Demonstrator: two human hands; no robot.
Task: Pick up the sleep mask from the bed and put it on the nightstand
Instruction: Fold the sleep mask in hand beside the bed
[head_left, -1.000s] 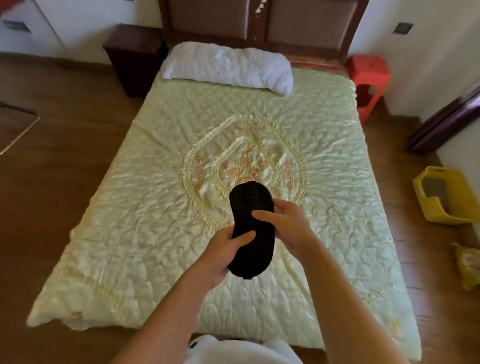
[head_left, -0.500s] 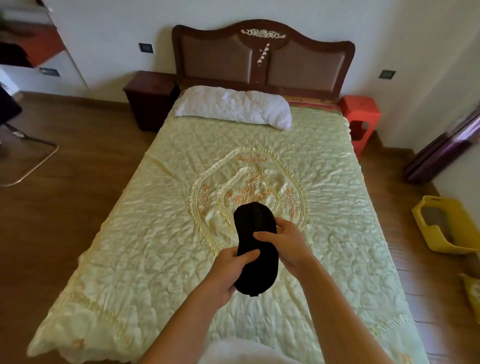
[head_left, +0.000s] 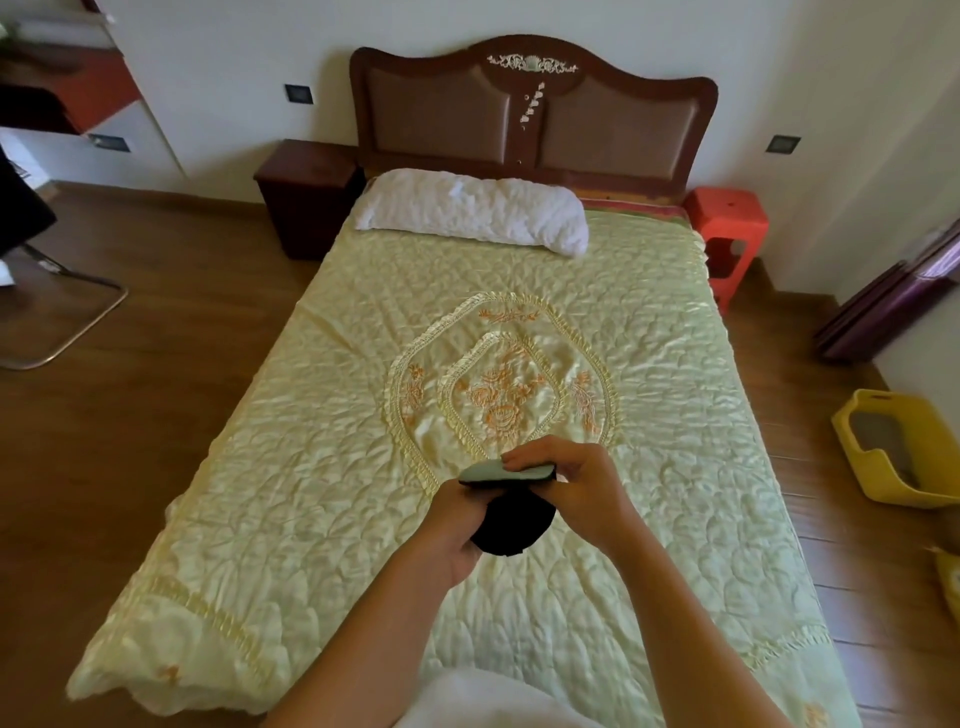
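The black sleep mask (head_left: 514, 522) is held above the foot half of the bed (head_left: 322, 467), folded over so its pale upper edge shows. My left hand (head_left: 452, 530) grips its lower left side. My right hand (head_left: 582, 488) pinches its upper edge from the right. The dark wooden nightstand (head_left: 306, 195) stands at the far left of the headboard, well away from both hands.
A white pillow (head_left: 472, 210) lies at the head of the bed. A red plastic stool (head_left: 727, 234) stands at the far right, a yellow bin (head_left: 904, 452) on the floor to the right, and a metal chair frame (head_left: 62, 317) on the left.
The mask, held out flat and lengthwise before, is now folded over between both hands. The view has tilted up, showing the whole headboard and nightstand.
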